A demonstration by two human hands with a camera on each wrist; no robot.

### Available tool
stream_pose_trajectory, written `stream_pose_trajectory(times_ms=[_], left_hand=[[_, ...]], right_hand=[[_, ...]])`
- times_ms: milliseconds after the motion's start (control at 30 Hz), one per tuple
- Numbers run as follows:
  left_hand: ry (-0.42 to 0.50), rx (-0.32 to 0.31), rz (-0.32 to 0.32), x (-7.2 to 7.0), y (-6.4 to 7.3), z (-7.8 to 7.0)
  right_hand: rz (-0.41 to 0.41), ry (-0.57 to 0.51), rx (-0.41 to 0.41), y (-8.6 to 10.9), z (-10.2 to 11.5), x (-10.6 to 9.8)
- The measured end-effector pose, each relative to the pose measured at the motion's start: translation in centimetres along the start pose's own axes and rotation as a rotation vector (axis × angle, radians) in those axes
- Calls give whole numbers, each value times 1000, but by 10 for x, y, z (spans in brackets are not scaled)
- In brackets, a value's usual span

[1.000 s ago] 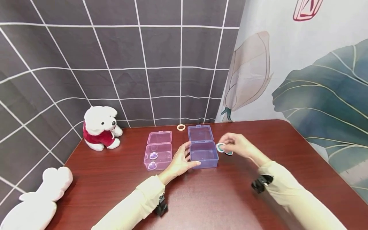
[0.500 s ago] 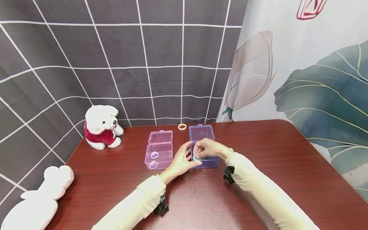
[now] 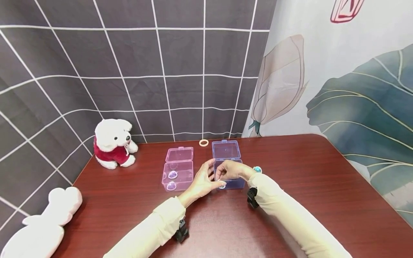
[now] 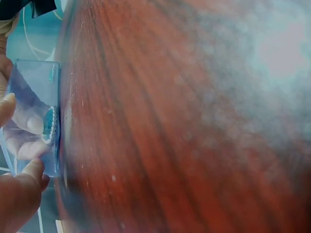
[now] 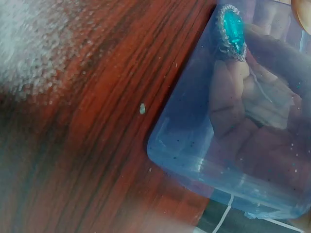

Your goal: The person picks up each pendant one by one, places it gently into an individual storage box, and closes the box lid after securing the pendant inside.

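Note:
In the head view a clear blue plastic box (image 3: 238, 183) stands with its lid (image 3: 225, 149) tilted back. My left hand (image 3: 204, 179) holds its left side, thumb across the front wall and fingers along the side. My right hand (image 3: 230, 170) reaches down inside. Through the box wall, the right wrist view shows its fingertips pinching a teal gem ornament (image 5: 233, 29) with a pale beaded rim. That ornament (image 4: 49, 124) is low in the box in the left wrist view. A second teal gem ornament (image 3: 257, 169) lies on the table, partly behind my right wrist.
Left of my hands a pink plastic box (image 3: 185, 184) stands lid-up, with purple gem ornaments (image 3: 172, 175) seen in it. A pale ring (image 3: 203, 143) lies at the back. A white plush bear (image 3: 113, 143) and a pale figure (image 3: 48, 222) are at the left.
My right hand has carried the teal gem ornament leftward from beside the blue box, then lowered it inside. The left hand stays on the box.

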State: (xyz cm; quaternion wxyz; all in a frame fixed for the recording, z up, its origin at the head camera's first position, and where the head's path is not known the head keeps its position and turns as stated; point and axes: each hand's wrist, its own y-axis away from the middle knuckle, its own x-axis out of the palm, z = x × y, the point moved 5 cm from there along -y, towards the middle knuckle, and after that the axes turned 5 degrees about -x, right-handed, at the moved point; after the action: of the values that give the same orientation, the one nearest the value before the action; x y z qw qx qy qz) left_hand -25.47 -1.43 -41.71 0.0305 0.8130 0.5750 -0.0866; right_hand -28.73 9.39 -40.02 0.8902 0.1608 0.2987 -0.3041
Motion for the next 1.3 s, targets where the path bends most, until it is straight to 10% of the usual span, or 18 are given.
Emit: stream_pose_trajectory(times_ms=[267,600,833,1300], left_hand=[[20,0,17,1,0,0],[29,-20,1,0,1,-1],[24,-3,2,0,1,1],[-6,-13,-8,0,2,0]], right_hand=[[-138,106,-23,11,11,-14],[-634,-73,60,78,-20,-81],[-597,-87,204,116,-69,-72],[-538,2,221,111,-82,-63]])
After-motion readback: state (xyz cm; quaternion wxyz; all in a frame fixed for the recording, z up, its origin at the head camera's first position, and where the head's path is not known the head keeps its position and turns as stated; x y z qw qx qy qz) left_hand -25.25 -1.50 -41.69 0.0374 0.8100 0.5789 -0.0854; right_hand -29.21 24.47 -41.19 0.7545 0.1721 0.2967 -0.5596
